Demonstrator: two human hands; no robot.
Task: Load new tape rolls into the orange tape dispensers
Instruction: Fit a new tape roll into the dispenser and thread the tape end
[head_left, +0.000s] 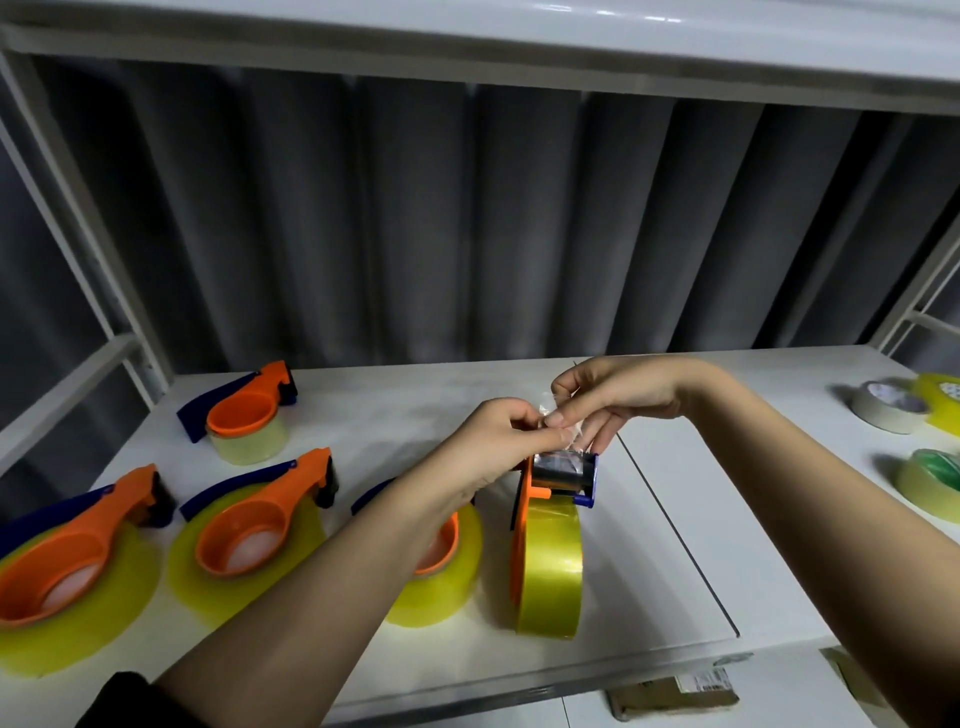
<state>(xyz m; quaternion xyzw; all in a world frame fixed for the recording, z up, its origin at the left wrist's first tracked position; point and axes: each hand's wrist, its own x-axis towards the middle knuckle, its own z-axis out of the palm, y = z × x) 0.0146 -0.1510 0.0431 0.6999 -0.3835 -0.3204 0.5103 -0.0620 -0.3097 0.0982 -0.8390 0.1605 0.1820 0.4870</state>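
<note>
The left hand (498, 441) and right hand (613, 395) both pinch the clear tape end (563, 431) above the upright orange dispenser (545, 525) at the desk (675, 519) middle. Best to draw it flat and square over the blade, avoiding wrinkles. 4 loaded dispensers (244, 525) crowd the left forearm; spare tape rolls (888, 410) lie right.

A white table top (670, 525) with a thin dark seam running across it sits inside a white metal frame (78, 218), whose slanted struts rise at the left and right. Behind it hangs a dark grey curtain (441, 218) in deep vertical folds. Overhead a glossy white shelf (519, 36) catches a glint of light, and pale floor (587, 714) shows below the table's front edge.
</note>
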